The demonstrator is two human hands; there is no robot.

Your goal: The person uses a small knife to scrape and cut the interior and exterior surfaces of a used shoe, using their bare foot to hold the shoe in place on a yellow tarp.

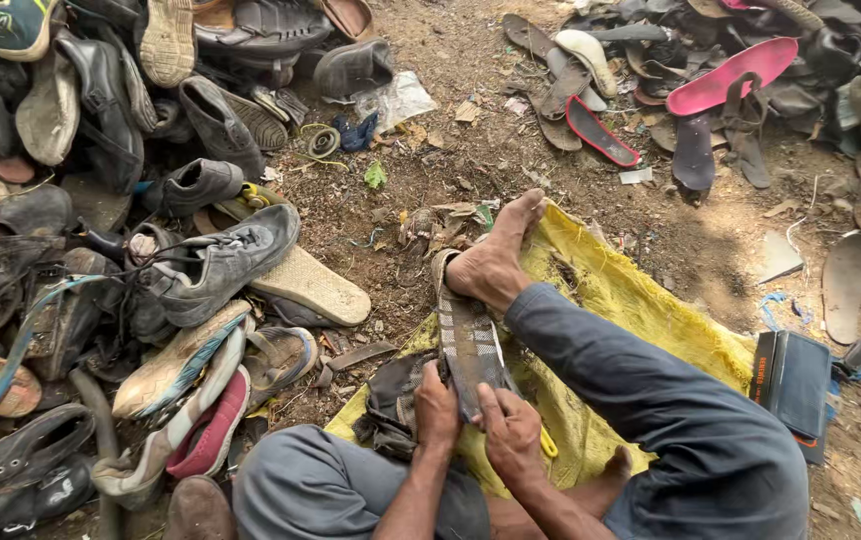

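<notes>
I sit on the ground with a worn shoe sole [465, 330], grey with a striped tread, stretched between my hands and my bare foot [493, 262], which pins its far end. My left hand [436, 408] grips the near end of the sole on its left side. My right hand [510, 432] grips the same end from the right, with something yellow showing just beneath it. A dark torn shoe upper [390, 400] lies under my left hand.
A yellow sack [640, 310] is spread under my legs. A heap of old shoes [150, 250] fills the left side. Loose soles and a pink insole [730, 75] lie at the back right. A dark box [795, 380] rests at the right.
</notes>
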